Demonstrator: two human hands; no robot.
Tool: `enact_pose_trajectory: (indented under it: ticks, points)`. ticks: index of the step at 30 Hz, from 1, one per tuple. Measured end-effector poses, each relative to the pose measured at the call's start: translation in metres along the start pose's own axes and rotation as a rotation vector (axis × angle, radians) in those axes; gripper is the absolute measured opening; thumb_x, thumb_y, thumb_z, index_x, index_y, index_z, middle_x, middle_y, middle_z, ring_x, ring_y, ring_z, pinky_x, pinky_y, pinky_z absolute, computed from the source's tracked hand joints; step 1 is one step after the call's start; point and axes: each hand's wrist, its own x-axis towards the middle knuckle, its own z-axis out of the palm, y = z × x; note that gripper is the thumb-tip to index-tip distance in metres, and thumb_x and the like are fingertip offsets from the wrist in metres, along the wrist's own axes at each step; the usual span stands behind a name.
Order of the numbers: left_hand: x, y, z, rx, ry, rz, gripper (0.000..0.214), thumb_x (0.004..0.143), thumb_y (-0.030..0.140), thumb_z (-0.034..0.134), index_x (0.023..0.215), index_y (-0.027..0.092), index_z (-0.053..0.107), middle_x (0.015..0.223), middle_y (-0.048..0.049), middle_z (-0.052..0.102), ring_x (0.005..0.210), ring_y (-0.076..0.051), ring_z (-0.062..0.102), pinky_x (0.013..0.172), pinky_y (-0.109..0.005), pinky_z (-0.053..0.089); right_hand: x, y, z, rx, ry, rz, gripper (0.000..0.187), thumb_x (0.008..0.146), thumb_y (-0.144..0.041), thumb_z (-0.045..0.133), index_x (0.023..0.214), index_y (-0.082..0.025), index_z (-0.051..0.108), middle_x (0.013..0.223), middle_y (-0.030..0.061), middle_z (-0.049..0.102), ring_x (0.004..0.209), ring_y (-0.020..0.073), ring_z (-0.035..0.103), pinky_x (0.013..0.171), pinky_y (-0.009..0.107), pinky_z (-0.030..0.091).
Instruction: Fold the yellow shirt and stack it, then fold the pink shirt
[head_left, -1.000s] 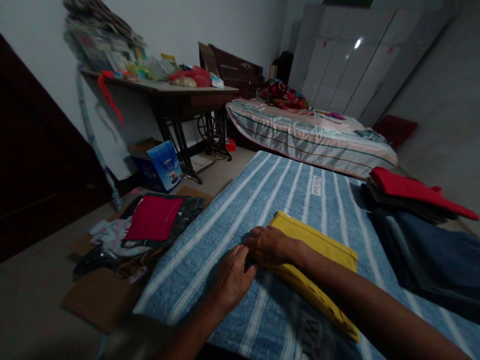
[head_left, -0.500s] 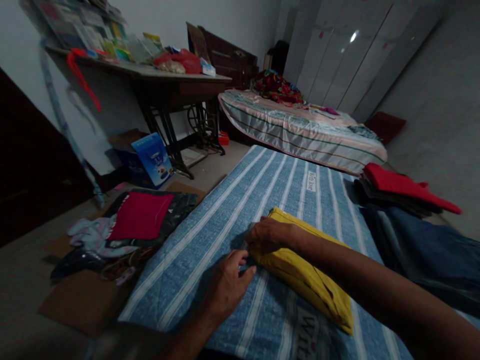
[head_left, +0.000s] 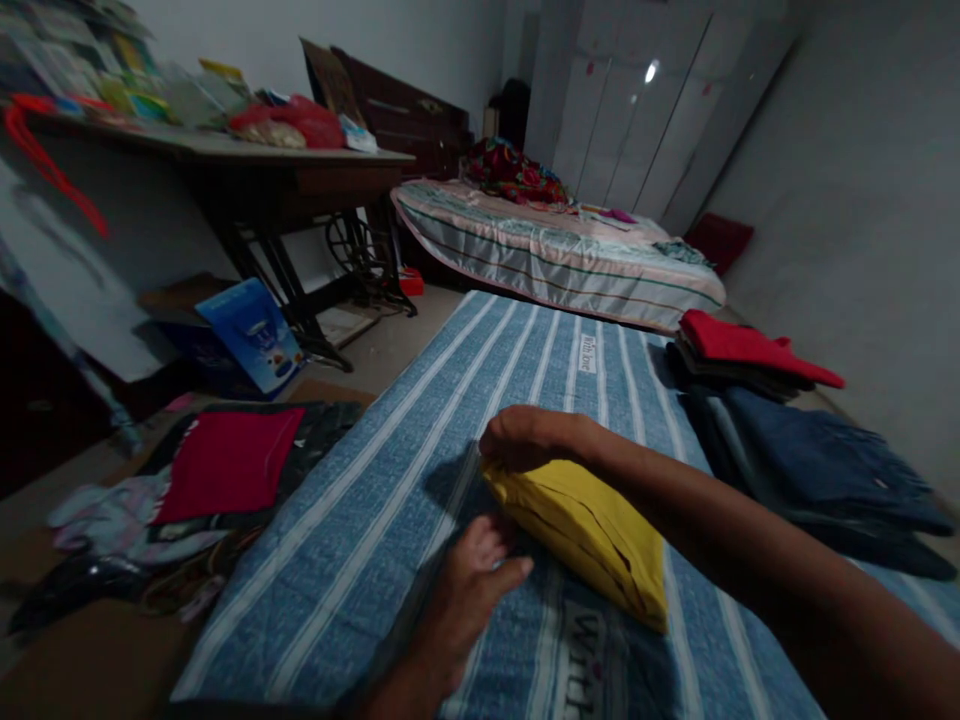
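Gripping its ten-o'clock corner, head view: right hand (head_left: 521, 438) held the yellow cloth (head_left: 592, 510), apparently to control its layers. Left hand (head_left: 474, 580) open, empty, at its eight o'clock. Cloth lay on striped sheet (head_left: 397, 470), view's five o'clock.

The right hand (head_left: 523, 438) is curled, the left hand (head_left: 474, 575) half-cupped with thumb apart.

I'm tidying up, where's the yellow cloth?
In the head view, the yellow cloth is below and right of centre, on the striped cover, at the right hand.
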Motion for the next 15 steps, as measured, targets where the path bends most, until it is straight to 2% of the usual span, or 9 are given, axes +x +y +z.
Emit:
enact_pose_trajectory:
  ticks: [4,9,11,15]
  points:
    - [-0.001,-0.004,0.038,-0.15,-0.193,-0.011,0.056,0.063,0.02,0.069,0.118,0.016,0.056,0.127,-0.0117,0.062,0.121,-0.025,0.055,0.104,-0.036,0.042,-0.026,0.012,-0.017,0.03,0.111,0.043,0.02,0.075,-0.016,0.056,0.089,-0.016,0.071,0.084,0.0062,0.071,0.071,0.0148,0.059,0.056,0.023,0.035]
    - [-0.005,-0.024,0.073,-0.204,-0.286,-0.074,0.064,0.058,0.019,0.069,0.12,0.017,0.055,0.121,-0.0103,0.065,0.114,-0.026,0.059,0.096,-0.034,0.047,-0.059,0.025,-0.033,0.11,0.257,0.122,0.012,0.071,-0.014,0.059,0.078,-0.014,0.068,0.069,-0.0004,0.062,0.06,0.0095,0.047,0.055,0.021,0.029]
    - [-0.006,-0.035,0.082,-0.114,-0.258,-0.091,0.063,0.058,0.019,0.07,0.119,0.018,0.055,0.114,-0.0095,0.068,0.109,-0.026,0.062,0.091,-0.033,0.049,-0.071,0.03,-0.039,0.152,0.317,0.177,0.009,0.069,-0.013,0.059,0.075,-0.013,0.066,0.065,-0.0029,0.056,0.06,0.0086,0.045,0.055,0.021,0.028]
    - [0.0,-0.052,0.095,0.215,-0.074,-0.081,0.059,0.058,0.018,0.07,0.115,0.021,0.055,0.105,-0.0068,0.07,0.101,-0.025,0.065,0.085,-0.031,0.05,-0.089,0.038,-0.048,0.193,0.414,0.301,0.006,0.065,-0.012,0.059,0.07,-0.013,0.064,0.058,-0.0059,0.047,0.058,0.0075,0.042,0.055,0.021,0.025]
